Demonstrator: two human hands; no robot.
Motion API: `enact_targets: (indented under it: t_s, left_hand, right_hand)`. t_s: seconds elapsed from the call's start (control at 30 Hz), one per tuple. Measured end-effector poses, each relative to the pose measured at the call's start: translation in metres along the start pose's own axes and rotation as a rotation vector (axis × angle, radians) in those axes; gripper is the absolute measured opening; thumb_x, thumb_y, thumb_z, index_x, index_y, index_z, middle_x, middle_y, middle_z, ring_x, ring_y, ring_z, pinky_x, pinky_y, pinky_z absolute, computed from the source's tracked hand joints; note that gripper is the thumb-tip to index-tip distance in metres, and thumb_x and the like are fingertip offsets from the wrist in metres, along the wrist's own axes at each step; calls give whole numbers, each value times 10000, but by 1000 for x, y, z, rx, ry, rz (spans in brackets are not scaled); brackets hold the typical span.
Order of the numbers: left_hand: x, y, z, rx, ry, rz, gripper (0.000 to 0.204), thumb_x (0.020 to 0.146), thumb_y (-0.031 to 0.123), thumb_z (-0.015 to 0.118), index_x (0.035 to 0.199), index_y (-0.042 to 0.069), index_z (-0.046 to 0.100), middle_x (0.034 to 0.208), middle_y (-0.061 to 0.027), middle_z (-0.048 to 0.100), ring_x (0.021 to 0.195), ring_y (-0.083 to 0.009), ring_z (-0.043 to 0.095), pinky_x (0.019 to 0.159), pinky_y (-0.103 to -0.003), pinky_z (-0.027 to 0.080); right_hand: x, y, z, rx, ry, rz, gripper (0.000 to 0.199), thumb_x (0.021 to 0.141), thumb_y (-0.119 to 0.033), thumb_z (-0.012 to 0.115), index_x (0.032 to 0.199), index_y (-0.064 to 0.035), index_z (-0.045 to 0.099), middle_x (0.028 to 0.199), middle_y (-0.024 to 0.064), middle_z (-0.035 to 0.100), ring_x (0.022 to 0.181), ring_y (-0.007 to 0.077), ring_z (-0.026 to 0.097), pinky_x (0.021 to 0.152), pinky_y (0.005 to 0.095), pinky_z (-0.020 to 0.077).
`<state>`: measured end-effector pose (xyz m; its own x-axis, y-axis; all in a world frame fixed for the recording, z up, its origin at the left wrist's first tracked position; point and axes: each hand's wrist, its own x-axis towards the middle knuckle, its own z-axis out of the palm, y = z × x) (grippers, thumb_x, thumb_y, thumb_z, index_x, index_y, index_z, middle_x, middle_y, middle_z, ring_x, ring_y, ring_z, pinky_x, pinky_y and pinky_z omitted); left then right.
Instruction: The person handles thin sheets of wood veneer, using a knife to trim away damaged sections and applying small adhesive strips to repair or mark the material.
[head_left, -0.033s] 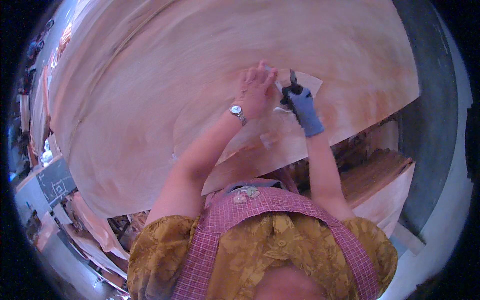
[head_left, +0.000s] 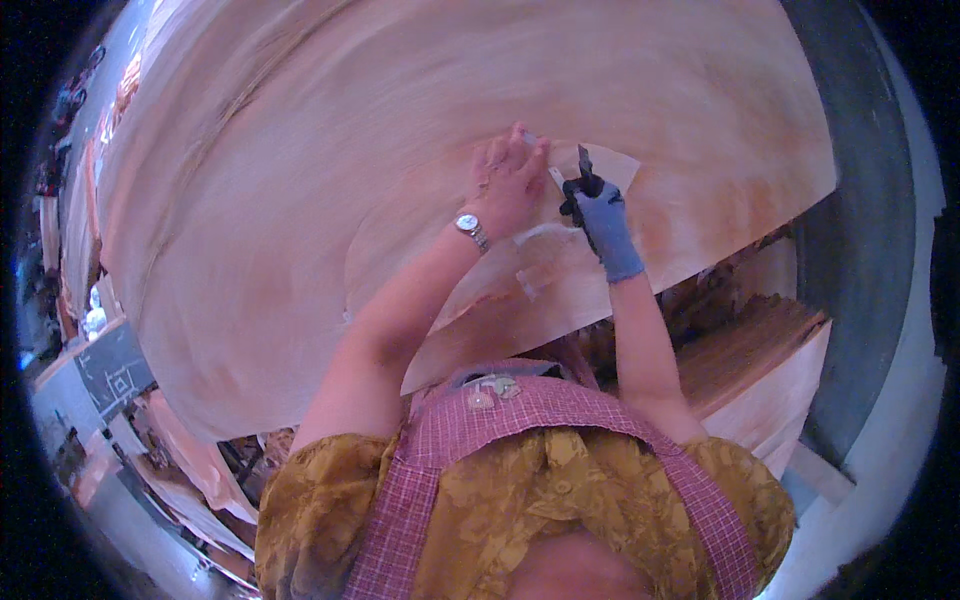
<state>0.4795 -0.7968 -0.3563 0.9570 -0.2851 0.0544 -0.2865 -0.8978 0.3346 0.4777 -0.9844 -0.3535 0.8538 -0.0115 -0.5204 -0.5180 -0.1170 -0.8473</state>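
Observation:
My left hand (head_left: 508, 180) lies on a broad, pale wood veneer sheet (head_left: 400, 120), fingers stretched out, with something whitish at one fingertip. Just to its right, my right hand (head_left: 603, 210) wears a blue-grey glove with dark fingers. It is closed around a dark, knife-like hand tool (head_left: 585, 160) whose end points away from me. A narrow pale strip (head_left: 557, 180) with a small dark spot sticks out beside that hand; whether it is held cannot be made out. Beneath the tool lies a lighter, angular veneer piece (head_left: 622, 170). A thin whitish scrap (head_left: 542, 234) rests nearer to me.
A long ridge (head_left: 235, 105) crosses the sheet on the left. Stacked brown veneer (head_left: 755, 350) shows below its right edge. A dark band of floor (head_left: 870, 230) runs along the right. Veneer offcuts (head_left: 190, 450) and a dark marked board (head_left: 115, 365) are at lower left.
My right hand has shifted very slightly left and toward me with the tool. The whitish scrap near it, a small curl before, now shows as a longer strip. My left hand has barely moved.

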Motion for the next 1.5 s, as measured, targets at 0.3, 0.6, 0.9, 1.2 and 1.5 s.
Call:
enact_targets:
  t_s: [0.3, 0.6, 0.9, 1.2, 1.5]
  left_hand:
    - [53, 78, 39, -155, 19, 260, 576, 865, 268, 551, 1418, 150, 442, 1459, -102, 411, 1236, -282, 446, 1017, -478, 321]
    - [37, 109, 20, 167, -240, 328, 594, 880, 229, 550, 1454, 221, 397, 1537, -65, 307, 1372, -254, 326, 1044, -470, 297]
    - [-20, 47, 19, -13, 18, 197, 646, 858, 233, 597, 1467, 216, 384, 1535, -105, 323, 1391, -303, 311, 1109, -495, 277]
    - [-192, -55, -36, 44, 191, -401, 822, 825, 340, 671, 1497, 82, 275, 1549, -114, 300, 1437, -304, 256, 1176, -485, 180]
    - [-170, -100, -53, 51, 57, -356, 677, 925, 348, 530, 1502, 99, 278, 1565, -100, 273, 1399, -282, 326, 1115, -455, 281]
  right_hand:
    - [48, 14, -116, -523, 254, -72, 230, 869, -259, 680, 903, -33, 652, 774, 98, 701, 652, 156, 668, 590, 300, 499]
    - [-17, 33, -106, 33, 225, 79, 166, 892, -202, 651, 915, -40, 684, 723, 3, 646, 602, 106, 591, 528, 268, 460]
    - [-67, -31, -72, 43, 21, -50, 146, 904, -212, 669, 981, -87, 675, 697, 35, 661, 475, 47, 462, 435, 200, 324]
    - [-22, -47, 152, -305, -596, -330, 376, 882, -360, 675, 1098, -52, 664, 841, 78, 699, 719, 163, 662, 646, 302, 504]
    - [17, -33, 228, -1212, -235, -539, 492, 788, -493, 651, 969, -36, 671, 997, 215, 683, 963, 384, 650, 820, 472, 514]
